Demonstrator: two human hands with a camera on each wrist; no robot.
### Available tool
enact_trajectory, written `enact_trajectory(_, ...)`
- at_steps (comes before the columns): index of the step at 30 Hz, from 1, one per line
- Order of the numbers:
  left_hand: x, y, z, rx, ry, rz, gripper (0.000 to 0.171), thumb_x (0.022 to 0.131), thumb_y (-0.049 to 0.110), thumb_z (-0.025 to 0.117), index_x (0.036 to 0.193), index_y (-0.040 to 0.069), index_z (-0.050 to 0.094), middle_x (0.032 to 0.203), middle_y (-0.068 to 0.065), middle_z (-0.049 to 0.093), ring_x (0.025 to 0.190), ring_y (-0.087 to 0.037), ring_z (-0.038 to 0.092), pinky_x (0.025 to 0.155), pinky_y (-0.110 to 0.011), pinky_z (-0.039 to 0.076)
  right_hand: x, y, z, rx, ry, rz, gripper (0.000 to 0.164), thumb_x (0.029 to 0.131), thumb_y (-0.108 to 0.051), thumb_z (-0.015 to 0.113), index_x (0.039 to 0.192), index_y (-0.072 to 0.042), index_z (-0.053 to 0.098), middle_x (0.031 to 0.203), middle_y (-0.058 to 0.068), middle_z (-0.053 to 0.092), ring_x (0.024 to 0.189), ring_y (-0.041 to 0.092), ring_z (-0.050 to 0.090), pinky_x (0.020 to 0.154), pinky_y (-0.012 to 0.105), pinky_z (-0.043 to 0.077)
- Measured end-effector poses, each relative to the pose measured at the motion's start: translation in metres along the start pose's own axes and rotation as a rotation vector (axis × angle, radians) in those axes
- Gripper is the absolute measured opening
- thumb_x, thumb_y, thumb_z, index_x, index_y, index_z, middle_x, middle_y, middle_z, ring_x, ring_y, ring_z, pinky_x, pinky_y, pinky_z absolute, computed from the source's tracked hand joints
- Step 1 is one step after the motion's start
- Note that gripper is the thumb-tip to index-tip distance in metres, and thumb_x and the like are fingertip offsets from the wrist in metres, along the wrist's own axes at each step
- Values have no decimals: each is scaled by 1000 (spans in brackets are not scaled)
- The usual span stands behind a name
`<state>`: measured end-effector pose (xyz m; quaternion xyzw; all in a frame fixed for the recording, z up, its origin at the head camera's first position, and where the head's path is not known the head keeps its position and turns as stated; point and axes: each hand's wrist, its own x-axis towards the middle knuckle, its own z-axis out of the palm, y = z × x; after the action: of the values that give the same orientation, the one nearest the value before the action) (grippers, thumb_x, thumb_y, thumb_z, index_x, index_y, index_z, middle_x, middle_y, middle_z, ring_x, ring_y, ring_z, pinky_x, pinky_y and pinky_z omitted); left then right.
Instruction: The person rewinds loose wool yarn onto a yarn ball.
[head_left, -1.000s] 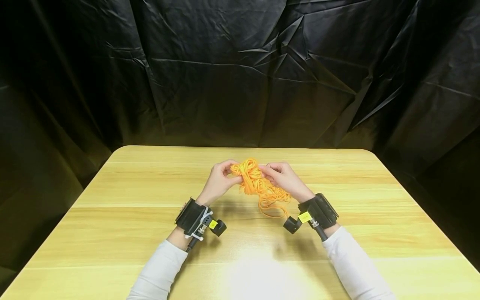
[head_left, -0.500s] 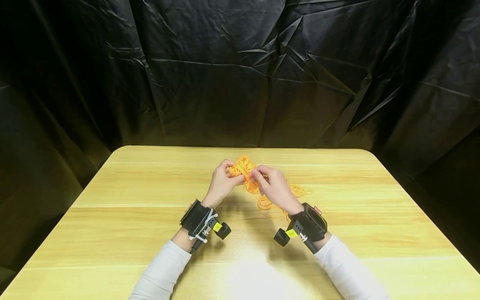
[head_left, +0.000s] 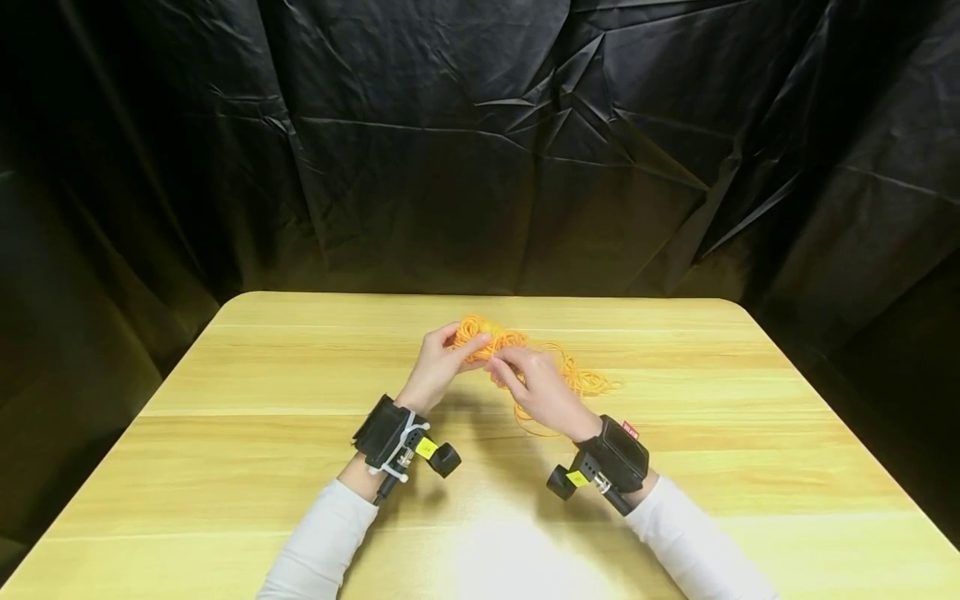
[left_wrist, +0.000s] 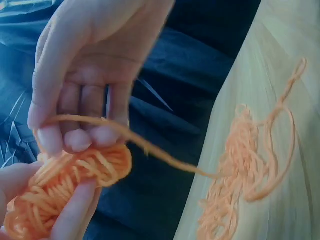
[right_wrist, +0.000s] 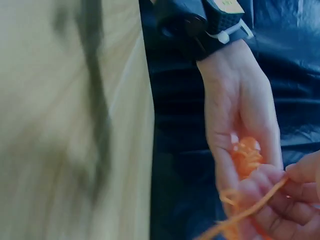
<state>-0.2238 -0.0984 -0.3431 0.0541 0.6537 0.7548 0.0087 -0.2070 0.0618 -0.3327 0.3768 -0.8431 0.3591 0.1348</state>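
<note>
My left hand (head_left: pixel 431 371) grips a bundle of orange yarn (head_left: pixel 480 327), thumb on the near side, above the far middle of the table. In the left wrist view the bundle (left_wrist: pixel 45 205) is thickly wound, with fingers on both sides of it. Beside it, my right hand (head_left: pixel 546 396) pinches a single yarn strand (left_wrist: pixel 160 152) between thumb and index finger, and its other fingertips touch or nearly touch the bundle. That strand runs down to a loose yarn pile (left_wrist: pixel 235 160) on the table. The right wrist view shows the pinched strand close up, the bundle partly hidden by fingers.
Under the hands spreads a light wooden table (head_left: pixel 225 475), its far edge near the work. A black sheet (head_left: pixel 420 208) hangs behind it. Both wrists wear black straps with small cameras; the right camera (head_left: pixel 561 482) stands close above the tabletop.
My left hand has turned the yarn bundle, its thumb now across the front. My right hand has moved left and nearer, from the bundle's right side to its lower right.
</note>
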Motion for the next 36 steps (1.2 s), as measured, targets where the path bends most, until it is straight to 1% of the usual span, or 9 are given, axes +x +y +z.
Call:
enact_trajectory(4, 0, 2, 0, -52, 29, -9, 30, 85, 12, 59, 109, -6, 54, 95, -8, 59, 79, -11, 61, 74, -30, 52, -3, 2, 8, 104, -63, 6, 16, 92, -9, 48, 86, -5, 62, 61, 2, 52, 52, 4, 45, 49, 19, 40)
enact_trajectory(9, -3, 6, 1, -120, 25, -37, 29, 88, 11, 56, 110, -7, 54, 93, -4, 59, 82, -11, 60, 84, -38, 47, -8, 11, 18, 315, -177, 84, 21, 93, -11, 46, 100, -1, 63, 59, 0, 47, 49, 8, 43, 46, 19, 38)
enact_trajectory(13, -5, 9, 1, -115, -9, -71, 31, 88, 13, 55, 111, -8, 53, 91, -3, 61, 83, -11, 60, 86, -39, 46, -8, 25, 23, 508, -244, 180, 26, 94, -11, 43, 101, 7, 61, 58, 1, 44, 46, 7, 37, 43, 18, 32)
enact_trajectory(17, -5, 10, -1, -65, -15, -113, 33, 87, 18, 57, 108, -7, 56, 83, 0, 63, 75, -9, 59, 78, -31, 50, -8, 42, 21, 699, -277, 282, 27, 94, -7, 40, 100, 14, 55, 62, 2, 44, 48, 6, 36, 43, 20, 29)
enact_trajectory(21, -5, 10, -4, -23, -46, -159, 35, 86, 19, 59, 110, -5, 56, 83, -1, 63, 73, -9, 58, 80, -36, 49, -8, 56, 16, 874, -353, 343, 17, 88, -3, 35, 85, 6, 49, 65, 1, 41, 51, 8, 35, 46, 24, 24)
enact_trajectory(25, -5, 11, -6, -29, -147, -192, 36, 85, 14, 60, 115, -4, 53, 92, -7, 62, 79, -13, 61, 81, -39, 49, -10, 66, 9, 1000, -388, 363, 13, 90, -12, 41, 78, -11, 46, 64, -3, 42, 54, 7, 37, 49, 21, 25)
enact_trajectory(30, -5, 10, -8, -1, -272, -199, 33, 84, 10, 60, 111, -7, 53, 91, -10, 62, 77, -16, 62, 77, -41, 50, -7, 68, -1, 1077, -361, 442, 17, 85, -34, 57, 83, -18, 58, 66, -8, 52, 57, 3, 47, 56, 16, 40)
enact_trajectory(33, -4, 8, -9, 41, -323, -188, 31, 84, 9, 60, 109, -8, 54, 89, -10, 63, 76, -17, 62, 77, -44, 49, 0, 65, -8, 1059, -356, 507, 19, 88, -33, 54, 87, -16, 62, 70, -6, 59, 60, 3, 54, 55, 15, 44)
enact_trajectory(36, -4, 6, -9, 103, -331, -184, 31, 83, 11, 61, 108, -7, 55, 87, -10, 63, 75, -17, 63, 73, -41, 52, 8, 59, -13, 982, -334, 576, 25, 93, -30, 45, 82, -13, 61, 69, -4, 59, 58, 5, 54, 51, 15, 45)
